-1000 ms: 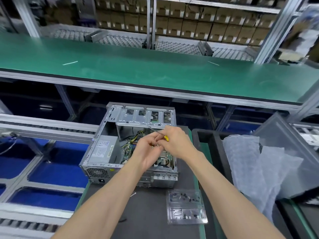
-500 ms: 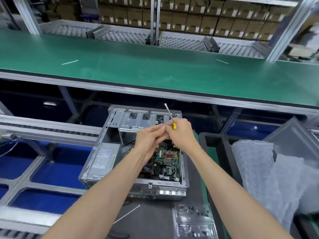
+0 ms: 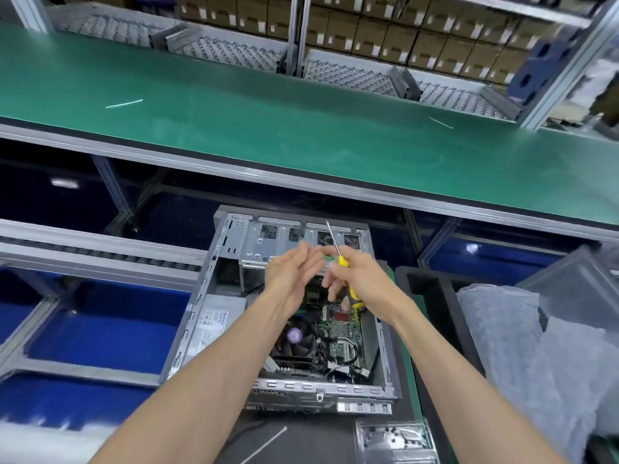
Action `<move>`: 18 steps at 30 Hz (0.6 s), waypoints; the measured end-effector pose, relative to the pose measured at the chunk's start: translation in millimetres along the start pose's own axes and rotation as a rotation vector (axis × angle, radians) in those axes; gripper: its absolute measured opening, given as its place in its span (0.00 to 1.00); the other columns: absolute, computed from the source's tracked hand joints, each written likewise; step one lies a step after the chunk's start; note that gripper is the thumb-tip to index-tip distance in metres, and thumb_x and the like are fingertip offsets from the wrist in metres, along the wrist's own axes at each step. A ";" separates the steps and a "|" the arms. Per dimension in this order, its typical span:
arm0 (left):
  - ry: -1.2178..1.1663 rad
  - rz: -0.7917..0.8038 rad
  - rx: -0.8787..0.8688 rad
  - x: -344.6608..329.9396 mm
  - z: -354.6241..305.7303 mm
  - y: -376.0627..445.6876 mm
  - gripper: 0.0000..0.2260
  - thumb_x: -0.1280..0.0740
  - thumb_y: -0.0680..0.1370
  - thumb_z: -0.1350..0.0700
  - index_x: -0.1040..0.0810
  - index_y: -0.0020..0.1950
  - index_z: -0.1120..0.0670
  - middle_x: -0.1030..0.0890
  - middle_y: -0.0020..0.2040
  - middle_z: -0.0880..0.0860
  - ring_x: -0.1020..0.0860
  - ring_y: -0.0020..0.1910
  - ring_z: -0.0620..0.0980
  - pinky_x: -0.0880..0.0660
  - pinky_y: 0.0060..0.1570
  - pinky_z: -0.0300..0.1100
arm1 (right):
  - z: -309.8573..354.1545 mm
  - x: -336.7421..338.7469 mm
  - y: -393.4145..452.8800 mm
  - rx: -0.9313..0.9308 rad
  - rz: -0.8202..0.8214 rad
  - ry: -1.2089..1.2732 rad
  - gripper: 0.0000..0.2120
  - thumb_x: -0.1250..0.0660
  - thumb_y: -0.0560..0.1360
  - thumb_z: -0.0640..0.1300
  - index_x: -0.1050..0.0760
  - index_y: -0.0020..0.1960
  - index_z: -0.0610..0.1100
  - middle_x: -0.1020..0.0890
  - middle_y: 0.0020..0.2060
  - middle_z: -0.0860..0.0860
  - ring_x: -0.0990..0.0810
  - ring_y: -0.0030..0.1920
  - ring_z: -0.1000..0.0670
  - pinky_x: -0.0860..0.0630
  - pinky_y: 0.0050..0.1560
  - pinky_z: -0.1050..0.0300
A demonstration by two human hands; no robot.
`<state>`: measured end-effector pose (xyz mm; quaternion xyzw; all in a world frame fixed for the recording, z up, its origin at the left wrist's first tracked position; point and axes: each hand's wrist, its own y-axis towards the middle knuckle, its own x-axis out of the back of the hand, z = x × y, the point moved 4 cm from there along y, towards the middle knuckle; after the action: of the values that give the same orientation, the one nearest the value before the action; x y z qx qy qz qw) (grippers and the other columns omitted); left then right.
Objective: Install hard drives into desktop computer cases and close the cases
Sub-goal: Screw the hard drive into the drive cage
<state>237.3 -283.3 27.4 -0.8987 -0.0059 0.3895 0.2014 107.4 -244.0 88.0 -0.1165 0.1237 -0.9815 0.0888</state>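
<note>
An open desktop computer case (image 3: pixel 214 293) lies on its side on the dark mat, with its motherboard, cooler fan (image 3: pixel 296 336) and power supply (image 3: pixel 212 324) exposed. Both hands hover above its drive cage (image 3: pixel 254 242). My right hand (image 3: pixel 363 279) grips a yellow-handled screwdriver (image 3: pixel 341 261), shaft pointing up and away. My left hand (image 3: pixel 294 276) is beside it with fingers straight, reaching toward the screwdriver; whether it pinches a screw is hidden. No hard drive is plainly visible.
A clear plastic tray with screws (image 3: pixel 393 438) sits at the near right of the case. A white cable tie (image 3: pixel 264 445) lies on the mat. Bubble wrap (image 3: pixel 522 346) fills a black bin on the right. A green conveyor belt (image 3: pixel 301 122) runs behind.
Both hands rose out of the case interior to above the drive cage. The screwdriver tip swung upward. The left hand's fingers straightened. The view tilted down, showing more of the case.
</note>
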 end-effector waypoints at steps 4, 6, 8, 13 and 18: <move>-0.044 0.037 0.018 3.7 -0.2 5.5 0.14 0.31 0.80 0.57 0.23 0.59 0.67 0.15 0.53 0.62 0.15 0.54 0.55 0.17 0.47 0.42 | -11.2 -1.7 -2.0 -0.042 0.009 -0.171 0.10 0.41 0.84 0.46 0.29 0.63 0.57 0.22 0.36 0.47 0.32 0.24 0.51 0.40 0.23 0.63; -0.038 0.060 0.027 4.1 0.7 7.0 0.13 0.32 0.80 0.57 0.23 0.58 0.66 0.15 0.53 0.61 0.15 0.54 0.55 0.18 0.46 0.42 | -15.5 -1.6 -2.7 -0.047 0.000 -0.174 0.10 0.40 0.84 0.45 0.27 0.61 0.58 0.23 0.34 0.47 0.36 0.23 0.51 0.41 0.24 0.63; -0.032 0.068 0.024 4.9 0.9 7.9 0.12 0.32 0.80 0.57 0.22 0.57 0.66 0.15 0.53 0.62 0.15 0.54 0.55 0.18 0.45 0.41 | -19.5 -2.0 -3.8 -0.048 -0.007 -0.161 0.11 0.39 0.83 0.45 0.25 0.60 0.58 0.25 0.33 0.46 0.38 0.22 0.51 0.41 0.24 0.64; 0.007 0.064 0.014 2.8 1.1 8.6 0.13 0.32 0.80 0.57 0.21 0.58 0.66 0.14 0.53 0.61 0.15 0.54 0.54 0.18 0.44 0.41 | -23.9 -2.4 -6.2 -0.050 -0.020 -0.133 0.13 0.40 0.84 0.44 0.24 0.64 0.58 0.28 0.30 0.46 0.41 0.20 0.53 0.43 0.23 0.65; 0.061 0.083 0.003 -0.6 -4.7 10.7 0.09 0.34 0.81 0.61 0.22 0.57 0.66 0.15 0.53 0.63 0.15 0.52 0.56 0.18 0.43 0.42 | -20.3 0.1 -10.6 -0.025 -0.031 -0.147 0.16 0.39 0.84 0.45 0.23 0.65 0.63 0.30 0.29 0.47 0.41 0.20 0.54 0.42 0.23 0.65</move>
<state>238.6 -294.8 26.8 -0.9094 0.0379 0.3699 0.1866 100.7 -229.4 71.7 -0.1911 0.1274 -0.9699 0.0810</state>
